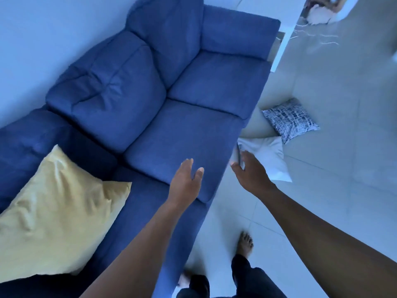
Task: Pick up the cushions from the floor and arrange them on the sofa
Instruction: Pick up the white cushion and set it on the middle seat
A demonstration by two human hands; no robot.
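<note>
A blue sofa [193,130] fills the left and middle of the head view. A yellow cushion [55,214] leans at its near left end. On the tiled floor to the right lie a white cushion [268,160] and, just beyond it, a blue-and-white patterned cushion [290,119]. My right hand [251,171] is at the near corner of the white cushion, fingers closed on its edge beside the sofa front. My left hand [187,181] hovers open over the near seat cushion, holding nothing.
A white wall runs behind the sofa at the upper left. A white panel [285,37] stands past the sofa's far armrest. My bare feet [245,244] stand on the floor close to the sofa front. Pale tiles spread to the right.
</note>
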